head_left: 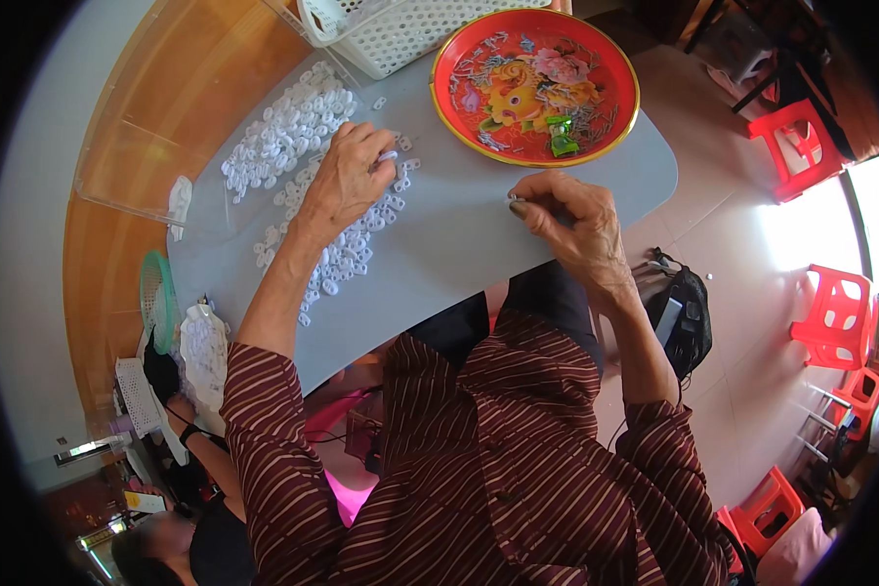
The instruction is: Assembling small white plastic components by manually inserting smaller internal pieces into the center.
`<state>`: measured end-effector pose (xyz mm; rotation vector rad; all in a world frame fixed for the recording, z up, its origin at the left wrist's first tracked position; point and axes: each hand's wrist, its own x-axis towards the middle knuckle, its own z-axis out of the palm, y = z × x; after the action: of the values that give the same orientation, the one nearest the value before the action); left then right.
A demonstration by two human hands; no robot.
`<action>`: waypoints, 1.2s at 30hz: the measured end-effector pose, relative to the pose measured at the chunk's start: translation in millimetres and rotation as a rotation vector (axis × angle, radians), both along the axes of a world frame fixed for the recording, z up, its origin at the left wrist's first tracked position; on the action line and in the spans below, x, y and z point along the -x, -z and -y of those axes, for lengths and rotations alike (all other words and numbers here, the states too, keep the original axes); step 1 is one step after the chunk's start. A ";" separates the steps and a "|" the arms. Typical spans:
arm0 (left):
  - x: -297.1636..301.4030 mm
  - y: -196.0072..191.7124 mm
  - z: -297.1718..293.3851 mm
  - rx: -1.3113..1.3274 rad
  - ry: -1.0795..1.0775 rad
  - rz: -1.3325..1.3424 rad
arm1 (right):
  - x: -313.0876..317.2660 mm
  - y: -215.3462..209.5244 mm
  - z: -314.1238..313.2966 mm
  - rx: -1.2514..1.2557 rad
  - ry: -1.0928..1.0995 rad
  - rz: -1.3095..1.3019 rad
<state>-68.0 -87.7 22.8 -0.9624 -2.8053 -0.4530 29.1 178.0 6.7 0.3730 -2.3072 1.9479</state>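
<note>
My left hand point(350, 178) is over the heap of small white plastic pieces with holes point(347, 256). Its fingers are closed, with one small white plastic piece point(388, 156) between thumb and forefinger. To the right, above the table's near side, my right hand point(578, 223) pinches a tiny shiny piece point(513, 196) at its fingertips, too small to name. Beyond that hand lies a round red tray point(441, 109) with a gold rim and a flower pattern. Scattered in it are many thin grey metal pins point(596, 117) and a bright green plastic object point(563, 137).
A second white heap point(288, 127) lies farther left on the grey table point(459, 244). White perforated baskets point(391, 44) stand at the back. Red stools point(835, 317) and a black bag point(684, 317) are at the right. Another person point(220, 527) sits at the lower left.
</note>
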 end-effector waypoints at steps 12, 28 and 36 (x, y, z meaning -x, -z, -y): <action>-73.7 10.7 -83.7 -1.348 -0.246 0.775 | 4.4 12.3 12.4 0.514 -0.219 0.011; -78.8 -2.8 -83.5 -0.972 -0.204 0.927 | 4.6 12.9 8.7 0.489 -0.096 -0.016; -82.0 2.4 -97.6 -1.213 -0.281 0.783 | 3.0 11.7 10.9 0.498 -0.133 0.027</action>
<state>13.9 9.9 20.5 -0.0831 -2.2412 -2.4354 26.1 167.2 -4.9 0.4549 -1.7536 2.5030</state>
